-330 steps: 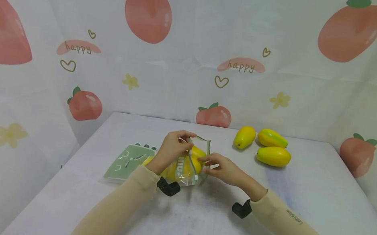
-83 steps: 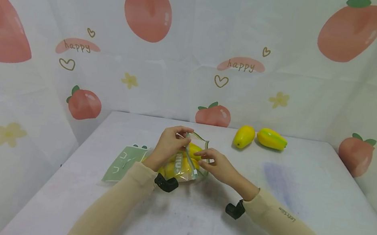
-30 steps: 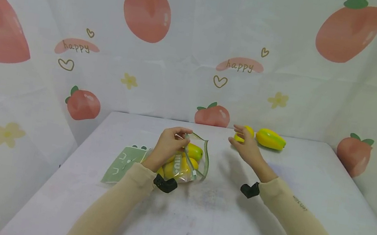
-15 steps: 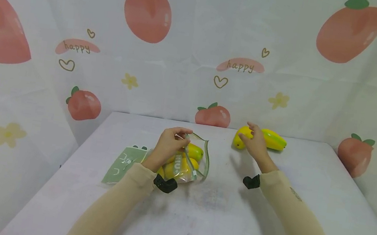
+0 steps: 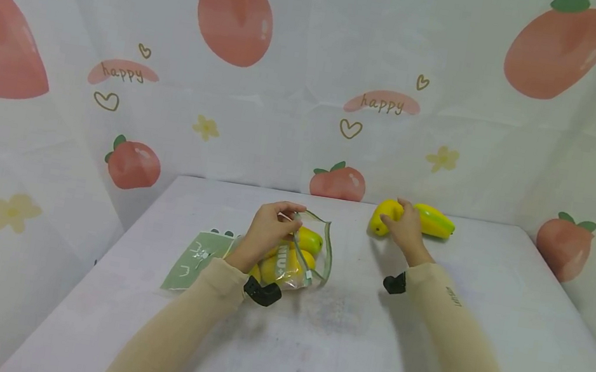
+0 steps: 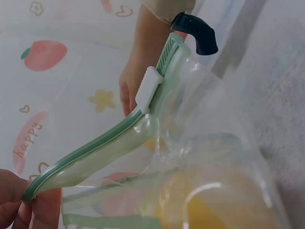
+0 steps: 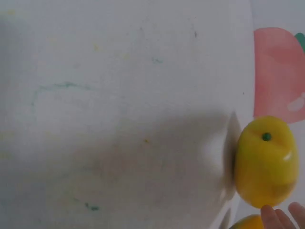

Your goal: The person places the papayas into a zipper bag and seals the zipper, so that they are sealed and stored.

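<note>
My left hand [image 5: 268,233] pinches the green-edged rim of a clear zip-top bag [image 5: 281,266], holding its mouth apart. Several yellow fruits, papaya-like with green tips, lie inside the bag; the fruit nearest the mouth [image 5: 308,241] shows its green end. In the left wrist view, a white slider [image 6: 149,89] sits on the green zip strip [image 6: 90,149]. At the back right, my right hand [image 5: 408,233] is over a yellow fruit [image 5: 380,219], thumb and fingers spread beside it. The right wrist view shows straight fingertips [image 7: 281,218] at that fruit's lower edge; firm contact cannot be told.
A second yellow-green fruit [image 5: 436,222] lies just right of my right hand, partly hidden by it. The bag's green printed part [image 5: 200,258] spreads over the table [image 5: 330,358] to the left. A fruit-patterned cloth [image 5: 284,126] hangs behind the table's back edge.
The front fruit of the three on the table left its spot earlier. My right hand has gone from the bag's mouth to the back fruits. My left hand stays on the rim.
</note>
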The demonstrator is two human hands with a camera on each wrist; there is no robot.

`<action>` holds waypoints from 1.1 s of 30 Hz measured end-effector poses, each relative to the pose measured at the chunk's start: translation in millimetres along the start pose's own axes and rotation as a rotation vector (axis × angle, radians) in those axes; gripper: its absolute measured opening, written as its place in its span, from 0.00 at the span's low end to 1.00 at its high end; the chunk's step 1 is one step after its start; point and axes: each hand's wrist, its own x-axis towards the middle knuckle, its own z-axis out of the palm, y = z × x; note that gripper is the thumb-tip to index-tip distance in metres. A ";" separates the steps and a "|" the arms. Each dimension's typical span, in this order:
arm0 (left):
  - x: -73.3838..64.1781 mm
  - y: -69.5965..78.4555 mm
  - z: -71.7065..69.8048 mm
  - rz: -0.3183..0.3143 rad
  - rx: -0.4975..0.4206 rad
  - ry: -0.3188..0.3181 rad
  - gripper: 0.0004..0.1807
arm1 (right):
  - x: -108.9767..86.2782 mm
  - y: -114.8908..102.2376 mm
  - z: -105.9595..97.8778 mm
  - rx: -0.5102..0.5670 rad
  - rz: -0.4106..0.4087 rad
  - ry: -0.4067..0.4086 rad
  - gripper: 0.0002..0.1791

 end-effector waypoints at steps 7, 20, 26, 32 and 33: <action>-0.1 -0.7 0.2 0.000 -0.004 0.003 0.16 | 3.5 5.6 7.4 -0.009 0.023 0.018 0.40; -1.0 0.3 -0.2 0.009 0.005 0.006 0.16 | 8.8 11.9 17.6 0.033 0.123 0.040 0.44; -1.6 1.7 -1.1 0.001 0.005 0.003 0.16 | 10.7 9.9 19.4 0.032 0.127 0.020 0.46; -1.3 1.4 -1.1 -0.003 0.004 0.003 0.15 | 11.6 9.7 19.5 0.025 0.108 -0.024 0.44; -1.5 1.2 -1.1 -0.005 0.005 0.003 0.15 | 11.7 10.1 19.7 0.016 0.097 -0.030 0.44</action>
